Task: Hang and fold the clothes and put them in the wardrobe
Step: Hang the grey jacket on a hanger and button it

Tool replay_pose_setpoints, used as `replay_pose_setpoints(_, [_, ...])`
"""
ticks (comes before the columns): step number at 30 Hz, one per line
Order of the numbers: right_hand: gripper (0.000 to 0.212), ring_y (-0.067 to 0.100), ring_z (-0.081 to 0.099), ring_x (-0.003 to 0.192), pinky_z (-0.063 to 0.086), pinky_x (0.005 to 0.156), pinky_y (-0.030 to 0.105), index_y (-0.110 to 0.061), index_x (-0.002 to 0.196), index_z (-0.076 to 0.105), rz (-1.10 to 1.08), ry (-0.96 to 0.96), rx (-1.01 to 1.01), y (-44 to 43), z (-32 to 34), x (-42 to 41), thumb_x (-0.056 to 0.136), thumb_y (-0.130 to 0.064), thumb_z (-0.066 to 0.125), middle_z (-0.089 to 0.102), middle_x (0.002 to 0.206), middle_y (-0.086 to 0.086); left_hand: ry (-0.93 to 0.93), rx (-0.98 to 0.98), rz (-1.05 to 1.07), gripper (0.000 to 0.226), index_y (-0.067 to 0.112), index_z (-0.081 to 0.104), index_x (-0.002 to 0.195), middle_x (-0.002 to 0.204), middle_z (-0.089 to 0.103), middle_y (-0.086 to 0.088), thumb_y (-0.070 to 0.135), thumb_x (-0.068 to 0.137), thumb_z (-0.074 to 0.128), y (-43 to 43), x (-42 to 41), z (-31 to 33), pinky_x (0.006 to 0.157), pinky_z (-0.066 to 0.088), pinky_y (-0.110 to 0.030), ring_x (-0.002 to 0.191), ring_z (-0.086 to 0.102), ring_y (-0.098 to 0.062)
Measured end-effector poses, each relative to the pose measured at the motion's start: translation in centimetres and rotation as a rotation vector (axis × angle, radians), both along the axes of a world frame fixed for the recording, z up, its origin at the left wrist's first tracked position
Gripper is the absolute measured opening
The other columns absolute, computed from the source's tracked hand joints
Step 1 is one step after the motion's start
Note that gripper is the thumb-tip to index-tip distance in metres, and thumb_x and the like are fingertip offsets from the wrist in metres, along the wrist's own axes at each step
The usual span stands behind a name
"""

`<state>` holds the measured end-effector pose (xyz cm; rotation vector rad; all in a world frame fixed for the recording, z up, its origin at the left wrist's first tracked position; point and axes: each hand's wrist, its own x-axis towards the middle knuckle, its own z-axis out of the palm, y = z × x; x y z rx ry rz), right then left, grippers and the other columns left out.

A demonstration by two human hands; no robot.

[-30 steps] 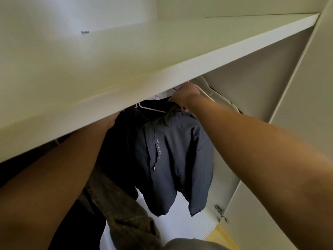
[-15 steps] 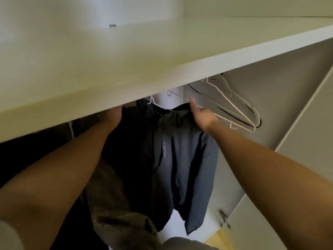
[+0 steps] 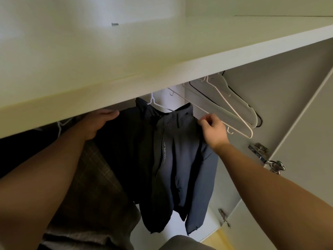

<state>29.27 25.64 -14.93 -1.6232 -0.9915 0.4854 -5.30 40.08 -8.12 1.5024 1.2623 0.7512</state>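
Inside the wardrobe (image 3: 270, 98), just under the wide pale shelf (image 3: 162, 51): a dark grey jacket (image 3: 173, 156), hung on a white wire hanger (image 3: 158, 105). Hook of the hanger hidden behind the shelf edge, rail not to be seen. Front of the jacket turned to the camera, with small light lettering running up beside the zip. Sleeves and hem hanging free above the wardrobe bottom.

Right hand (image 3: 213, 129) at the jacket shoulder on the right side of the view, thumb and forefinger curled and pinching the cloth there. Left hand (image 3: 97, 123) at the other shoulder, against the dark cloth just below the shelf edge, thumb stretched toward the collar. Fingers hidden behind the cloth, so cannot tell if grasping or only resting.

To the left of the jacket and touching it, a brownish checked garment (image 3: 97, 177), hanging under the left forearm. To the right, behind the right hand, several empty hangers (image 3: 234, 112), white, grey and one black, tilted toward the side wall. Further right, a metal hinge (image 3: 259, 150) at the open door (image 3: 306, 132), and a second hinge (image 3: 224, 218) lower down.
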Motion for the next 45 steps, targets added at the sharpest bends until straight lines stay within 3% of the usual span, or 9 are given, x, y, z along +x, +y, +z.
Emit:
replay_pose_setpoints(7, [0.034,0.025,0.056,0.095,0.043,0.083,0.028,-0.020,0.110,0.049,-0.052,-0.094,-0.193,-3.4,-3.6,0.7,0.087,-0.023,0.074,0.060,0.104,0.005,-0.208,-0.047,0.136,0.026,0.008,0.065,0.122,0.111,0.068,-0.007,0.011,0.096,0.063,0.2,2.4,-1.3,0.069,0.054,-0.024,0.100,0.066,-0.021])
replay_pose_setpoints(12, [0.045,0.036,0.057,0.114,0.045,0.098,0.037,-0.014,0.128,0.052,-0.110,-0.117,-0.252,-4.8,-3.7,0.9,0.087,-0.010,0.071,0.059,0.123,0.016,-0.174,0.055,0.275,0.042,0.004,0.057,0.136,0.136,0.058,-0.014,0.016,0.097,0.065,0.5,4.4,-1.9,0.099,0.047,-0.032,0.121,0.058,-0.028])
replay_pose_setpoints(15, [0.046,0.033,0.058,0.113,0.047,0.097,0.036,-0.017,0.128,0.051,-0.110,-0.105,-0.220,-5.6,-3.7,0.6,0.087,-0.009,0.070,0.061,0.121,0.013,0.114,0.300,0.388,0.050,0.003,0.055,0.138,0.144,0.053,-0.017,0.027,0.096,0.067,0.3,5.9,-2.5,0.114,0.037,-0.042,0.134,0.047,-0.033])
replay_pose_setpoints(19, [0.041,0.030,0.059,0.106,0.050,0.091,0.040,-0.018,0.119,0.051,-0.180,-0.184,-0.160,-6.6,-3.8,0.1,0.086,-0.021,0.074,0.062,0.115,0.008,0.264,0.622,0.438,0.047,-0.008,0.054,0.128,0.135,0.051,-0.028,0.017,0.091,0.069,-4.0,9.5,-3.3,0.110,0.037,-0.048,0.127,0.048,-0.043])
replay_pose_setpoints(23, [0.034,0.027,0.053,0.097,0.047,0.084,0.039,-0.016,0.103,0.051,-0.307,-0.326,-0.134,-7.1,-4.3,0.1,0.084,-0.029,0.076,0.052,0.107,0.005,0.276,1.228,0.193,0.023,0.004,0.062,0.095,0.111,0.059,-0.019,0.010,0.075,0.071,-9.6,13.4,-4.2,0.089,0.037,-0.043,0.107,0.054,-0.037])
replay_pose_setpoints(26, [0.019,0.029,0.056,0.088,0.041,0.074,0.031,-0.015,0.097,0.055,-0.242,-0.272,-0.168,-7.0,-4.5,0.1,0.091,-0.028,0.068,0.057,0.098,0.006,0.342,1.431,-0.001,0.021,0.013,0.064,0.098,0.111,0.061,-0.007,0.028,0.084,0.067,-10.8,16.7,-2.4,0.089,0.036,-0.041,0.104,0.053,-0.029])
replay_pose_setpoints(34, [0.008,0.033,0.059,0.080,0.042,0.071,0.032,-0.018,0.098,0.044,-0.148,-0.091,-0.176,-7.2,-4.0,-0.5,0.100,-0.018,0.052,0.062,0.089,0.011,0.990,0.994,-0.190,0.064,0.016,0.061,0.086,0.077,0.062,-0.004,0.072,0.093,0.030,-8.2,22.0,0.9,0.107,0.030,-0.047,0.095,0.062,-0.031])
replay_pose_setpoints(41, [0.024,0.017,0.054,0.082,0.044,0.076,0.032,-0.022,0.097,0.048,-0.094,0.133,-0.075,-7.1,-3.4,-0.7,0.100,-0.045,0.051,0.057,0.089,-0.002,0.837,0.999,-0.151,0.048,0.022,0.031,0.060,0.054,0.038,0.006,0.045,0.100,0.046,-7.1,21.8,-0.1,0.073,0.025,-0.035,0.069,0.059,-0.032])
replay_pose_setpoints(45, [0.014,0.021,0.054,0.087,0.042,0.077,0.032,-0.019,0.095,0.052,-0.118,0.023,-0.060,-6.4,-2.2,0.7,0.101,-0.031,0.053,0.059,0.095,0.003,0.658,1.045,-0.134,0.040,0.013,0.037,0.068,0.065,0.058,-0.014,0.030,0.098,0.057,-7.0,20.9,-0.4,0.065,0.033,-0.034,0.065,0.057,-0.038])
